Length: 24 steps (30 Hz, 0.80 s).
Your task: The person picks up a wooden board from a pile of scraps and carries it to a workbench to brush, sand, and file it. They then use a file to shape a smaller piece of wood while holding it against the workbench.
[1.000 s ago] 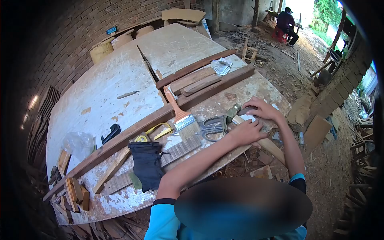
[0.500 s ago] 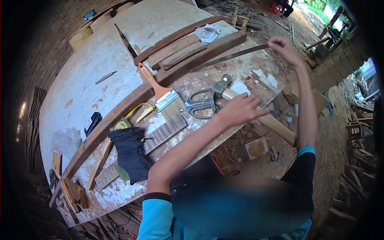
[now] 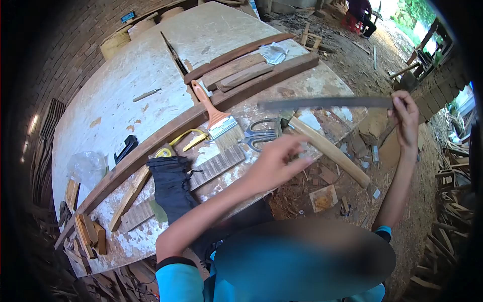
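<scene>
My right hand (image 3: 405, 118) is raised past the table's right corner, closed on one end of a long, flat dark strip (image 3: 332, 103). The strip points left above the tabletop, its far end blurred. In front of the table edge, my left hand (image 3: 279, 163) holds nothing, thumb and fingers apart. Just beyond it lies a hammer with a pale wooden handle (image 3: 334, 156) jutting over the edge. Scissors (image 3: 261, 133) rest left of the hammer, partly covered by my left hand. A wide paintbrush (image 3: 219, 121) with an orange handle leans across a long curved wooden beam (image 3: 176, 126).
The worn table (image 3: 121, 100) also bears a tape measure (image 3: 164, 152), a black cloth bag (image 3: 173, 183), a clear plastic bag (image 3: 86, 168) and wood offcuts (image 3: 246, 75). Wood scraps litter the ground at right. A person (image 3: 359, 15) sits in the background.
My left hand has come off the hammer handle and moved down-left towards me. My right hand has moved right and down in view, swinging the dark strip away from the beam.
</scene>
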Available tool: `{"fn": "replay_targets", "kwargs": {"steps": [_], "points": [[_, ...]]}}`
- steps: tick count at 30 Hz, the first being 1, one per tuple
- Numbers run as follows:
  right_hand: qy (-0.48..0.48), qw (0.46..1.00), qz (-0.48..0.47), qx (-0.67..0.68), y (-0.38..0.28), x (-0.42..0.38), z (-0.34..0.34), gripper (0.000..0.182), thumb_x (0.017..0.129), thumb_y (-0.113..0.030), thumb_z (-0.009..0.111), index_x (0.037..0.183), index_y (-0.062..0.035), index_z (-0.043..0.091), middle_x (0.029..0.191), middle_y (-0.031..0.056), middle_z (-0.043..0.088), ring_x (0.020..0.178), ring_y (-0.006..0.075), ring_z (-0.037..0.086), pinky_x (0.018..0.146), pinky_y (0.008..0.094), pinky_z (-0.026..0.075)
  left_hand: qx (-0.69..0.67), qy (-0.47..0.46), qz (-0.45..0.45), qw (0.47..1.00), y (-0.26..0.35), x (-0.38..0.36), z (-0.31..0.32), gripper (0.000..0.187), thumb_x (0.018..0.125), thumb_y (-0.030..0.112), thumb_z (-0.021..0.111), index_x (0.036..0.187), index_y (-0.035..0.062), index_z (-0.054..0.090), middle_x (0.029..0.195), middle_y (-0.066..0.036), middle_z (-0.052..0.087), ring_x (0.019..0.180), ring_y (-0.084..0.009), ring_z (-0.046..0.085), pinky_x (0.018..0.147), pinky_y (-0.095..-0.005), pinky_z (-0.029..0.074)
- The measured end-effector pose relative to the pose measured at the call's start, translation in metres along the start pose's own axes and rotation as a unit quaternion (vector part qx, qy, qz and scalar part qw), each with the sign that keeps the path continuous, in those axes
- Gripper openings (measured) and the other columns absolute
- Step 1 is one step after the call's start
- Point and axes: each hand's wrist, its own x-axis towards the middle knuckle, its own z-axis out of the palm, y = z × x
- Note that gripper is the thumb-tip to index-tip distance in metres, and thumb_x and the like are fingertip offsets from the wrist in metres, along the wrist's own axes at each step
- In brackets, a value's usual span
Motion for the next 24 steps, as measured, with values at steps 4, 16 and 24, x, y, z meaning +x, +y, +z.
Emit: {"fn": "replay_targets", "kwargs": {"steps": [4,16,24], "points": [[-0.053,0.995,0.032,0.084,0.007,-0.003,0.017,0.013,0.088,-0.009,0.058,0.097,-0.0007,0.059,0.082,0.0038,0.057,0.069,0.0078,0.056,0.060,0.0201,0.047,-0.259,0.123,-0.030,0.957,-0.005,-0.050,-0.034,0.055,0.084,0.003,0.063,0.133,0.0011,0.038,0.111,-0.009,0.056,0.098,-0.0121,0.054,0.084,-0.0277,0.046],[-0.168,0.985,-0.003,0.040,-0.037,0.015,0.099,0.016,0.085,-0.011,0.062,0.097,-0.0004,0.060,0.082,0.0037,0.058,0.069,0.0086,0.055,0.062,0.0213,0.046,-0.193,0.205,-0.072,0.957,0.004,-0.120,-0.062,0.025,0.087,0.006,0.060,0.110,-0.0029,0.061,0.091,-0.006,0.064,0.083,-0.0106,0.059,0.076,-0.0253,0.047],[-0.179,0.983,-0.029,0.002,-0.060,0.011,0.132,0.026,0.084,-0.012,0.063,0.107,-0.0009,0.060,0.084,0.0018,0.055,0.071,0.0073,0.054,0.060,0.0214,0.046,-0.225,0.241,-0.066,0.942,0.001,-0.143,-0.076,0.022,0.088,0.004,0.058,0.109,-0.0038,0.061,0.091,-0.009,0.064,0.082,-0.0131,0.059,0.077,-0.0266,0.047]]}}
